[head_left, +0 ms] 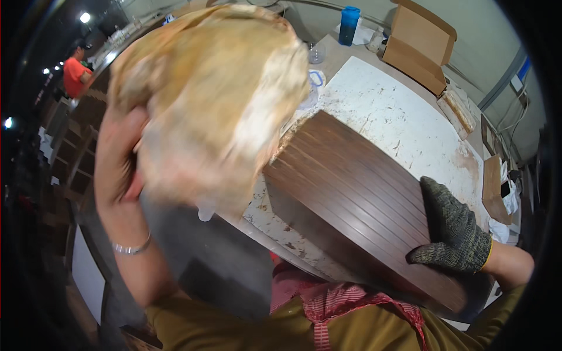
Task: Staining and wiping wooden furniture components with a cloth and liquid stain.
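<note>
My bare left hand (126,146) is raised at the left and grips a stained tan-and-white rag (216,99). The rag is smeared by motion and hides part of the table behind it. On the table lies a dark brown wooden piece (351,181), box-like, with parallel grooves along its top face. My right hand (453,231), in a dark speckled knit glove, holds the right end of this piece, thumb toward me and fingers toward the far edge. Worn, paler wood shows near the piece's left end.
A white board (374,99) with brown smears covers the tabletop. Behind it stand a blue cup (349,26) and an open cardboard box (418,44). Another small carton (494,187) sits at the right edge. A person in an orange shirt (75,76) is far off at the left.
</note>
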Motion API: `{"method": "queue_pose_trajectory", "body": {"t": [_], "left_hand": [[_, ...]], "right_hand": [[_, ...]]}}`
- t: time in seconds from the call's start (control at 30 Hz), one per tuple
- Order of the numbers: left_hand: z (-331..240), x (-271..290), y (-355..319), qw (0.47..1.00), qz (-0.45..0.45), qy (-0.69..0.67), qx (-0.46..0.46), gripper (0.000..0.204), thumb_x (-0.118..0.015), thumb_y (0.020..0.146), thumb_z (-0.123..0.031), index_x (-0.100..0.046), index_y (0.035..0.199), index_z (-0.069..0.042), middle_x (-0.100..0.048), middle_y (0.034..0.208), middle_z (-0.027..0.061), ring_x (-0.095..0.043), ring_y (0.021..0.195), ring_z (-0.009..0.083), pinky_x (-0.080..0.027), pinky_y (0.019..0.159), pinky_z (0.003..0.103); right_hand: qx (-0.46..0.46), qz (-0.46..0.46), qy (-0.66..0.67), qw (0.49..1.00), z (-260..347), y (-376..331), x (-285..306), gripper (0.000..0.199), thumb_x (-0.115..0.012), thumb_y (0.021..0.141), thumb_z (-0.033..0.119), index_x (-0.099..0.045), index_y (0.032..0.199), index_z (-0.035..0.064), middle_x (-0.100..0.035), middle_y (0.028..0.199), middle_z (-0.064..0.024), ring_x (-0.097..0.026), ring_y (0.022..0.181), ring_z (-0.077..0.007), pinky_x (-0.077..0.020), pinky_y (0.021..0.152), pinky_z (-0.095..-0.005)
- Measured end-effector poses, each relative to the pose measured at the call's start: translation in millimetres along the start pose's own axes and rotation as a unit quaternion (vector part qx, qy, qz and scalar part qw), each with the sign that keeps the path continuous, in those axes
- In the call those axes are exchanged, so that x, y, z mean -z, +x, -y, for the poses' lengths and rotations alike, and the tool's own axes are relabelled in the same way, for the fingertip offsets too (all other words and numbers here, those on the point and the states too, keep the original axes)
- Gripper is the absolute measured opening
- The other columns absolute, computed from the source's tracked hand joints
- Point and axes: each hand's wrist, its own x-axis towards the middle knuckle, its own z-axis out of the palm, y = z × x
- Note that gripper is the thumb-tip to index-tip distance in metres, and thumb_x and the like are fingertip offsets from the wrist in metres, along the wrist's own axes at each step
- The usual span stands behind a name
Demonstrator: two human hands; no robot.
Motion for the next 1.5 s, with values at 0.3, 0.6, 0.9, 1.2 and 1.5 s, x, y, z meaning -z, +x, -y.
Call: {"method": "queue_pose_trajectory", "body": {"t": [0.3, 0.6, 0.9, 1.2, 1.5], "left_hand": [[105, 65, -77, 0.941, -0.200, -0.070, 0.264, 0.052, -0.057, 0.085, -0.003, -0.040, 0.134, 0.000, -0.054, 0.124, 0.0116, -0.055, 0.111, 0.0195, -0.043, 0.096, 0.032], [222, 53, -95, 0.947, 0.082, 0.038, 0.307, 0.047, -0.059, 0.083, -0.008, -0.045, 0.126, 0.000, -0.059, 0.114, 0.0157, -0.058, 0.106, 0.0260, -0.043, 0.092, 0.034], [214, 50, -66, 0.916, 0.182, 0.103, 0.342, 0.042, -0.061, 0.081, -0.009, -0.049, 0.120, 0.000, -0.061, 0.107, 0.0174, -0.060, 0.101, 0.0282, -0.046, 0.083, 0.035], [168, -4, -35, 0.965, 0.260, 0.018, -0.016, 0.026, -0.066, 0.077, -0.008, -0.060, 0.101, -0.001, -0.062, 0.102, 0.0190, -0.063, 0.085, 0.0368, -0.050, 0.072, 0.040], [161, -13, -32, 0.967, 0.234, 0.067, -0.076, 0.019, -0.063, 0.071, -0.003, -0.053, 0.087, -0.002, -0.056, 0.080, 0.0134, -0.060, 0.072, 0.0321, -0.050, 0.062, 0.040]], "right_hand": [[0.099, -0.072, -0.056, 0.991, 82, 74, -14, 0.118, -0.075, 0.055, 0.069, -0.034, 0.139, -0.0034, -0.040, 0.134, -0.0331, -0.040, 0.126, -0.0463, -0.0360, 0.102, -0.0492], [0.043, -0.146, -0.028, 0.988, 85, 72, -29, 0.112, -0.064, 0.055, 0.081, -0.046, 0.135, 0.0055, -0.040, 0.133, -0.0357, -0.043, 0.122, -0.0497, -0.0348, 0.100, -0.0535], [0.007, -0.152, -0.063, 0.986, 86, 74, -24, 0.099, -0.060, 0.059, 0.081, -0.052, 0.125, 0.0074, -0.050, 0.120, -0.0318, -0.052, 0.108, -0.0480, -0.0394, 0.094, -0.0530], [-0.012, -0.133, -0.075, 0.988, 94, 78, -17, 0.090, -0.056, 0.067, 0.077, -0.054, 0.124, 0.0074, -0.053, 0.116, -0.0274, -0.055, 0.105, -0.0446, -0.0420, 0.091, -0.0514], [0.011, -0.139, -0.093, 0.986, 93, 81, -16, 0.088, -0.056, 0.068, 0.076, -0.055, 0.123, 0.0063, -0.054, 0.116, -0.0250, -0.055, 0.104, -0.0431, -0.0424, 0.088, -0.0508]]}}
